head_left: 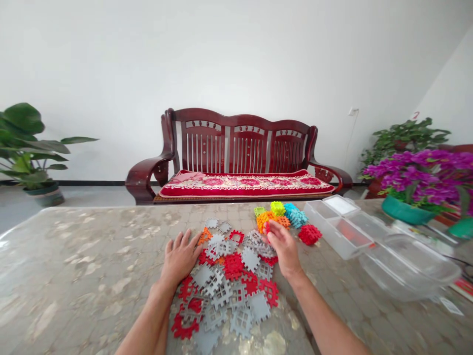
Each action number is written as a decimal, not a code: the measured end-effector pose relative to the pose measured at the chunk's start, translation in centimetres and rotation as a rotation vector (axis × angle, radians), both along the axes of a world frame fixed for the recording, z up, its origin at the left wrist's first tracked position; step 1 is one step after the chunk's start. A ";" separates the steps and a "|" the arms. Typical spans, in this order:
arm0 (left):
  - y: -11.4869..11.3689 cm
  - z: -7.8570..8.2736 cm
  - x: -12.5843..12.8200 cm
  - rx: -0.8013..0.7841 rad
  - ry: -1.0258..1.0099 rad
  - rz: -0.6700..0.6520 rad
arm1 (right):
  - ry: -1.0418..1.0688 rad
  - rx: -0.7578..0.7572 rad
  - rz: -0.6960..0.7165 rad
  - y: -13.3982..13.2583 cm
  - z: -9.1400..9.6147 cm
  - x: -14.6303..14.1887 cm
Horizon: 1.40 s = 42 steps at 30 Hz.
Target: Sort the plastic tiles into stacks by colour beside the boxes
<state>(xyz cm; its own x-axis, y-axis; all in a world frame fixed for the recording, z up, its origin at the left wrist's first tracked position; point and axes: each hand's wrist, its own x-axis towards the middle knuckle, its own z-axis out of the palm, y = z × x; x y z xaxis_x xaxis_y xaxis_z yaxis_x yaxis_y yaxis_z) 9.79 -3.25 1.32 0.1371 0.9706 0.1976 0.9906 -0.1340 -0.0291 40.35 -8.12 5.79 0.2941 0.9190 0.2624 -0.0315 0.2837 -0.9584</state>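
Note:
A heap of flat notched plastic tiles (pixel 229 288), mostly grey and red, lies on the marbled table (pixel 74 276) in front of me. My left hand (pixel 180 257) rests flat on the table at the heap's left edge, fingers stretched out. My right hand (pixel 283 246) hovers over the heap's far right side, fingers pinched on a small red tile (pixel 266 228). Just beyond it stand built cubes: orange (pixel 266 219), yellow-green (pixel 277 207), light blue (pixel 295 215) and red (pixel 309 233).
A clear plastic box (pixel 338 224) with an open lid and a clear bowl (pixel 410 266) sit at the right. Purple flowers in a teal pot (pixel 406 209) stand behind them. A dark wooden bench (pixel 240 158) and a potted plant (pixel 27 153) are beyond the table.

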 end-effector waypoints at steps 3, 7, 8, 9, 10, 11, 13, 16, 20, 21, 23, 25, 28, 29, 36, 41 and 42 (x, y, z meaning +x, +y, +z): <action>-0.1 0.1 0.0 0.004 -0.007 -0.007 | -0.181 0.070 -0.182 0.2 1.2 2.1; -0.1 0.0 -0.1 0.014 -0.036 -0.013 | -0.594 0.043 -0.494 0.5 2.4 7.4; -0.1 0.0 -0.1 0.016 -0.044 -0.015 | -0.683 -0.032 -0.557 0.4 2.6 8.7; -0.1 0.0 -0.1 0.017 -0.050 -0.018 | -0.776 -0.122 -0.615 0.3 2.6 9.9; -0.1 0.1 -0.1 0.017 -0.051 -0.019 | -0.870 -0.209 -0.659 0.1 2.7 11.0; -0.1 0.1 -0.1 0.016 -0.048 -0.018 | -0.956 -0.287 -0.686 0.0 2.6 11.8; -0.1 0.1 0.0 0.012 -0.031 -0.011 | -1.095 -0.407 -0.704 -0.3 2.6 12.9; -0.1 0.2 0.0 0.002 -0.004 -0.003 | -1.211 -0.530 -0.701 -0.4 2.5 13.5; -0.1 0.3 0.0 0.002 0.004 -0.002 | -1.260 -0.641 -0.654 -0.4 2.5 13.8; -0.1 0.3 0.0 0.002 0.005 -0.003 | -1.259 -0.642 -0.646 -0.4 2.5 13.8; -0.1 0.3 -0.1 0.000 0.003 -0.002 | -1.262 -0.556 -0.664 -0.4 2.3 13.6; 0.0 0.1 -0.2 -0.001 -0.005 -0.001 | -1.252 -0.360 -0.686 -0.4 1.9 12.6; 0.1 -0.2 -0.3 0.002 -0.025 -0.005 | -1.141 -0.092 -0.480 -0.5 1.4 9.8; 0.1 -0.3 -0.3 0.003 -0.033 -0.006 | -1.094 -0.050 -0.341 -0.7 1.4 8.6; -0.1 0.1 -0.1 0.000 -0.076 -0.001 | -1.190 -0.016 0.359 -2.3 1.8 2.3; -0.2 0.3 0.0 -0.007 -0.057 -0.002 | -1.213 -0.054 0.367 -2.6 1.3 1.8; -0.1 0.2 -0.1 -0.008 -0.055 -0.004 | -1.194 -0.052 0.353 -2.7 1.1 1.8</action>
